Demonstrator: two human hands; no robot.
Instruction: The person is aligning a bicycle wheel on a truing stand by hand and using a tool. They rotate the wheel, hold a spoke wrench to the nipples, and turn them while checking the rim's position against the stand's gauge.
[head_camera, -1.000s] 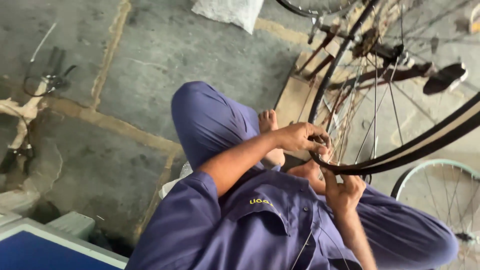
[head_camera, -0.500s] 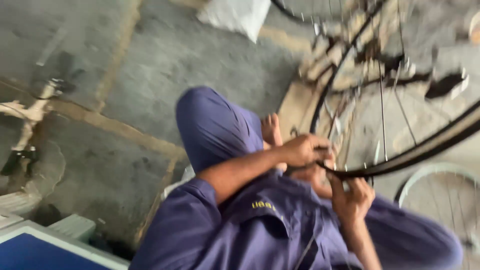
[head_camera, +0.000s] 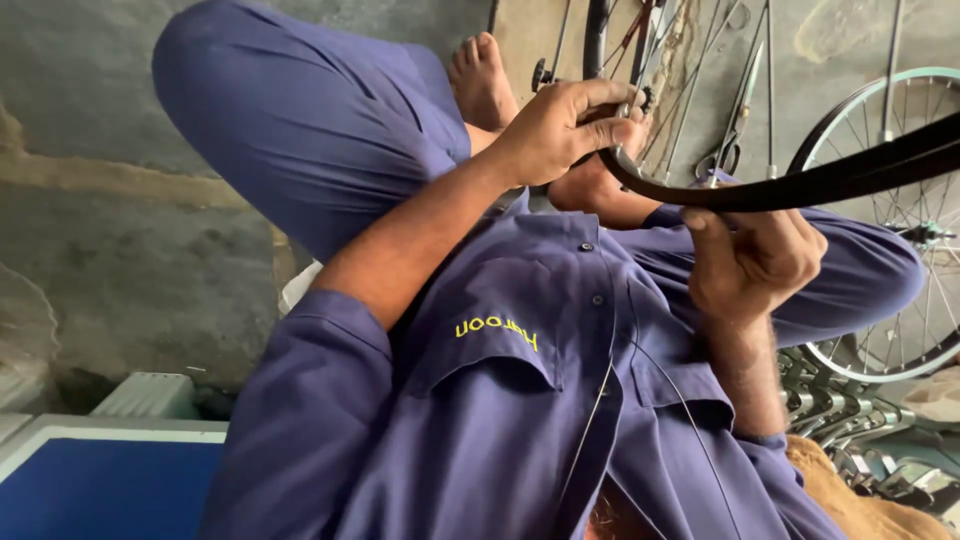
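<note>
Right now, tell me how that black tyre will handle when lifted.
The black tyre is probably flexible rather than stiff: it curls sharply at the left hand. It is likely light for its size, being thin and merely pinched by the right hand. Its rubber looks matt, so probably grippy, not slippery.

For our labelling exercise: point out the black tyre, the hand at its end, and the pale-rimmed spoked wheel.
black tyre (head_camera: 800, 185): head view, middle of the rubber band.
left hand (head_camera: 565, 125): head view, back of the hand.
pale-rimmed spoked wheel (head_camera: 905, 355): head view, lower rim.
</note>
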